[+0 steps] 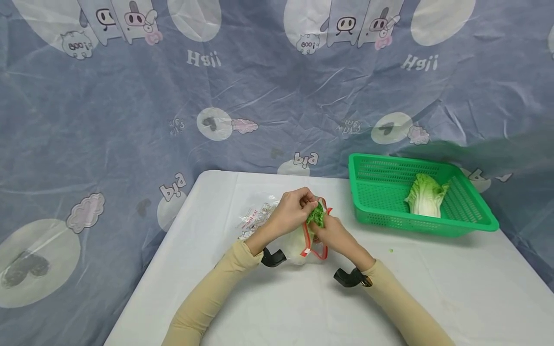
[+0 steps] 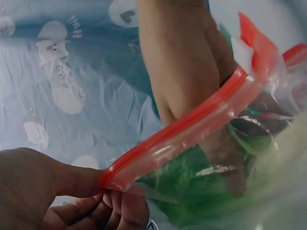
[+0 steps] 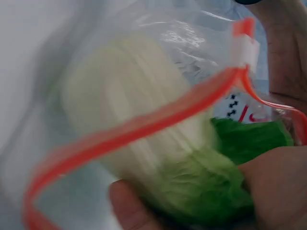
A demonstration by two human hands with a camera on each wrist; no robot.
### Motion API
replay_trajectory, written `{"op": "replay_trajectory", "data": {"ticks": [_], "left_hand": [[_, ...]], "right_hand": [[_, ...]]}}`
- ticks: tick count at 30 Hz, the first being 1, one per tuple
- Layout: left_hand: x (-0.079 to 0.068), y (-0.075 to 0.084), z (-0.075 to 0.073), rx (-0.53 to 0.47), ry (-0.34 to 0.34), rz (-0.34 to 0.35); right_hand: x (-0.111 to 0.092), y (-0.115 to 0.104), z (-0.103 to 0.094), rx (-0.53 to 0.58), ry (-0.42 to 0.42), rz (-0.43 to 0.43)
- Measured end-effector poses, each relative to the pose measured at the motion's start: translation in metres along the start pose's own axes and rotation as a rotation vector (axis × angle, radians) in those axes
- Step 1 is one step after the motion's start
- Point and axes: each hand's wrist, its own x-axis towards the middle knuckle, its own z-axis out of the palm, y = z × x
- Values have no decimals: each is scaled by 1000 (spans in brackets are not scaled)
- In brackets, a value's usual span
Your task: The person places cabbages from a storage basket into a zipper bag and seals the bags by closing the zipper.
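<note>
My left hand (image 1: 289, 212) pinches a corner of the red zip strip (image 2: 177, 125) on a clear plastic bag (image 1: 305, 259). The left wrist view shows thumb and fingers closed on that strip, holding the mouth apart. My right hand (image 1: 339, 236) reaches through the mouth. Inside the bag is a Chinese cabbage (image 3: 144, 110), pale at the stem and green at the leaves. My right thumb and fingers hold its leafy end in the right wrist view, though some fingers are hidden behind the leaves. A white slider (image 3: 244, 50) sits at the strip's end.
A green perforated basket (image 1: 376, 211) stands at the right back of the white table (image 1: 182, 288), with another Chinese cabbage (image 1: 426, 197) in it. Printed plastic packaging (image 1: 255, 218) lies left of the hands. A patterned blue curtain (image 1: 259, 86) hangs behind.
</note>
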Motion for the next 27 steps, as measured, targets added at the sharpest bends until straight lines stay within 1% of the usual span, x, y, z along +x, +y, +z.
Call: {"op": "replay_trajectory", "data": {"ticks": [2, 4, 6, 8, 10, 12, 14, 15, 16, 18, 20, 21, 25, 27], "left_hand": [[-1, 1, 1, 2, -23, 13], [-1, 1, 0, 4, -23, 16], [-1, 0, -2, 7, 1, 7], [0, 0, -6, 9, 39, -3], [0, -1, -10, 5, 69, -14], [1, -3, -13, 0, 83, -25], [1, -4, -15, -8, 82, -36], [1, -4, -16, -11, 78, -39], [1, -4, -17, -13, 74, -41], [2, -4, -18, -11, 69, -42], [1, -4, -19, -9, 69, -41], [1, -4, -19, -7, 71, -40], [2, -5, -22, -1, 81, -44], [2, -5, -23, 2, 82, -45]], "right_hand": [[1, -5, 0, -32, -18, 11], [2, -9, -1, -37, -25, 38], [0, -12, -4, -21, -39, 65], [-3, -17, -9, -12, -44, 91], [-8, -22, -18, 33, -48, 90], [-13, -28, -27, 70, -11, 82], [-17, -30, -37, 64, 57, 71], [-19, -30, -42, 46, 93, 63], [-20, -29, -47, 3, 132, 60], [-21, -25, -54, -104, 170, 56], [-19, -19, -59, -153, 159, 47], [-17, -16, -60, -147, 138, 35], [-7, -6, -59, -26, 2, 3], [-3, -3, -58, -5, -28, -15]]}}
